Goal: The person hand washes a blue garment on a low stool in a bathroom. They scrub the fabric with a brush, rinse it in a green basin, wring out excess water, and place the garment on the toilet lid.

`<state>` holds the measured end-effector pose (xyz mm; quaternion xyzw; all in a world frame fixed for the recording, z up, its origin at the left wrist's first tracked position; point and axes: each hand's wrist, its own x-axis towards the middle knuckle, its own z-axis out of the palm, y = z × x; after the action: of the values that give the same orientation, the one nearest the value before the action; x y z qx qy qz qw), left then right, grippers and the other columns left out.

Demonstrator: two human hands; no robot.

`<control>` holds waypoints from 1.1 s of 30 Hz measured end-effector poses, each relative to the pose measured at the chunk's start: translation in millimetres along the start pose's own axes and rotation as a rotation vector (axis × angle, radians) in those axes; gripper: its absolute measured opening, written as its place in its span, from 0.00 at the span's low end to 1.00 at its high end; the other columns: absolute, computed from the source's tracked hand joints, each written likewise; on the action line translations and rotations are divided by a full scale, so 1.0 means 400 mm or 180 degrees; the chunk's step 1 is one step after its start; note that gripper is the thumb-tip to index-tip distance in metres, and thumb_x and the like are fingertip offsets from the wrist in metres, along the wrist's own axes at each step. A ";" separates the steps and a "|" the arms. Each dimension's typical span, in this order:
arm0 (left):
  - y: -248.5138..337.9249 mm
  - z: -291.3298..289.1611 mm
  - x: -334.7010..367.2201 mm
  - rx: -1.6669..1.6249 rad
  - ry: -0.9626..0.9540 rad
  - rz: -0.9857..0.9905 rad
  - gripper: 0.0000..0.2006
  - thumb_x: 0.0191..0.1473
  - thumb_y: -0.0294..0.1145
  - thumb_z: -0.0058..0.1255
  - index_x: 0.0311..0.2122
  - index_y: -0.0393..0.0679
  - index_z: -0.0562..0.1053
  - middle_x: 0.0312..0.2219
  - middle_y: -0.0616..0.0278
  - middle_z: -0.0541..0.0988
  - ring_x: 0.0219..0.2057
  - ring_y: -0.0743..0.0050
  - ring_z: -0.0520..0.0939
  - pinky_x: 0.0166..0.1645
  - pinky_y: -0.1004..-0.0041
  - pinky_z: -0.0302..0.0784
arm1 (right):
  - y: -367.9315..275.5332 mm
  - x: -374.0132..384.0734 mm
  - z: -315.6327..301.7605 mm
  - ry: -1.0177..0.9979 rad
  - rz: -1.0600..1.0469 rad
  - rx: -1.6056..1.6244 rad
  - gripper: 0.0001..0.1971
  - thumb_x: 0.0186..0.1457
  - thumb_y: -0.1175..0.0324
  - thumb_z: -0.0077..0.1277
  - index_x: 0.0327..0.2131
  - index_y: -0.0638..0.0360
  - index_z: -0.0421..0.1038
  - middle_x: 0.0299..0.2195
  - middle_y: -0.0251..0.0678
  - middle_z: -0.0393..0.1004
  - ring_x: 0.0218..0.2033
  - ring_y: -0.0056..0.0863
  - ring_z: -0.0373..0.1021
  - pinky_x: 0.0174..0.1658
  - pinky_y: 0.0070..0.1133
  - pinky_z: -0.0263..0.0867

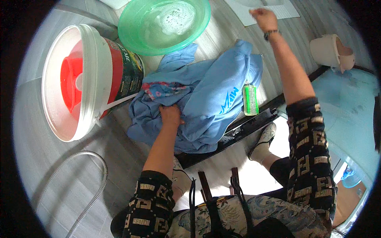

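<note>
A light blue garment (214, 85) with a darker blue print lies bunched and spread on the floor in front of me. My left hand (171, 116) presses into its folds, fingers curled into the cloth and partly hidden. Beside that hand, a pink-and-red patterned piece of fabric (160, 89) shows among the folds. At the far right my right hand (264, 20) is stretched away from the garment, fingers curled; whether anything is in them I cannot make out. A green rectangular packet (251, 100) with a clear edge lies against the garment's right side.
A green basin (131, 37) of sudsy water stands at the back. On the left are a large bucket (95, 75) with a red thing inside and a grey hose (104, 168). A beige pail (323, 50), glass panel (349, 107) and black floor strip (202, 158) lie rightward and nearer.
</note>
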<state>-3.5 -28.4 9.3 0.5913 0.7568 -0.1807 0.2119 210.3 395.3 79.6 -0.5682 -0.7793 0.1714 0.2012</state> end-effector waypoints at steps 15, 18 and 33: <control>-0.003 -0.005 0.018 -0.0402 0.0348 -0.0156 0.41 0.14 0.41 0.66 0.43 0.40 0.67 0.42 0.55 0.69 0.45 0.58 0.68 0.48 0.57 0.58 | 0.157 0.065 0.212 -0.0416 0.1300 -0.1607 0.19 0.46 0.49 0.43 0.35 0.49 0.72 0.38 0.35 0.71 0.39 0.35 0.68 0.40 0.31 0.64; 0.006 -0.031 0.023 -0.0393 -0.0514 -0.0382 0.42 0.13 0.41 0.66 0.44 0.40 0.66 0.43 0.56 0.69 0.47 0.58 0.67 0.49 0.57 0.58 | 0.177 -0.039 0.230 -0.0962 0.1316 -0.1986 0.24 0.43 0.45 0.46 0.42 0.48 0.67 0.43 0.37 0.68 0.43 0.34 0.66 0.43 0.30 0.62; 0.007 0.003 0.022 -0.0266 -0.0234 -0.0204 0.46 0.13 0.46 0.67 0.45 0.37 0.65 0.43 0.54 0.69 0.46 0.54 0.68 0.50 0.53 0.57 | 0.375 -0.149 0.150 0.0114 0.1615 -0.0411 0.31 0.34 0.51 0.57 0.42 0.59 0.66 0.36 0.40 0.71 0.39 0.33 0.68 0.42 0.27 0.62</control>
<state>-2.5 -21.2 3.5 0.5504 0.7739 -0.1773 0.2582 318.7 380.3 -53.4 -0.7601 -0.6175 0.1562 0.1289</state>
